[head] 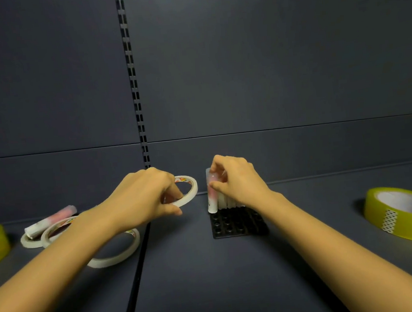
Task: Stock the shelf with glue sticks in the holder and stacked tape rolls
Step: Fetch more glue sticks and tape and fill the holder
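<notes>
A dark grey shelf (199, 282) carries a black holder (236, 224). At the holder's far-left corner the right hand (237, 180) pinches an upright glue stick (212, 200). Left of the holder the left hand (141, 199) grips a white tape ring (195, 189). Farther left lie more rings (114, 259) and a loose stick (52, 219). A yellow roll (395, 223) sits well right of the holder. Label print is too blurred to read.

Centre: holder (239, 224) on shelf (212, 281), glue sticks (212, 195) in its back row.
Centre left: tape ring (195, 188) beside holder.
Lower left: tape rolls (114, 259), loose stick (51, 221) resting on them.
Right edge: wide roll (404, 214).
</notes>
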Motion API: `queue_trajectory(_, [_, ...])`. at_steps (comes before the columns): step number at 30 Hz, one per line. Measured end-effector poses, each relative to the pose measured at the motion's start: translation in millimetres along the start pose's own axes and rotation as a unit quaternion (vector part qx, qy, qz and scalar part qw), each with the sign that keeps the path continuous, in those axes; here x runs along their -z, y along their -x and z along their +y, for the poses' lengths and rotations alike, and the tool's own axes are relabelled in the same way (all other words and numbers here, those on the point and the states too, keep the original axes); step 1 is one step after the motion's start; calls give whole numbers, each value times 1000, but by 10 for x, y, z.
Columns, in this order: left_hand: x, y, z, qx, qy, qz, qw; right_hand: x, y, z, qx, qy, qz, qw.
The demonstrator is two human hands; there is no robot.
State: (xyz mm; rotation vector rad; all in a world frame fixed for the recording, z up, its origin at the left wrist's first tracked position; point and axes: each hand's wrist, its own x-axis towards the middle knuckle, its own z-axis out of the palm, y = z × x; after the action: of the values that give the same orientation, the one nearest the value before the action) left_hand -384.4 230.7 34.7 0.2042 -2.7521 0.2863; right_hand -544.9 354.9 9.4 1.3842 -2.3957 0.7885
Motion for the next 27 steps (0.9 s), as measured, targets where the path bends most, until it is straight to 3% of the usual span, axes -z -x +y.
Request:
queue_trajectory(4, [43,15,29,7,-7,4,1000,-5,-24,21,-1,0,-12,1000])
queue_trajectory(10, [90,14,92,5,1,5,1000,1,52,6,20,84,-20,996])
queue_trajectory(16, [84,-171,386,-16,29,80,996,262,274,275,58,121,-81,988])
queue_trajectory(27, [44,-1154,2135,-108,69,88,988,1606,1392,1713,-35,187,-72,979])
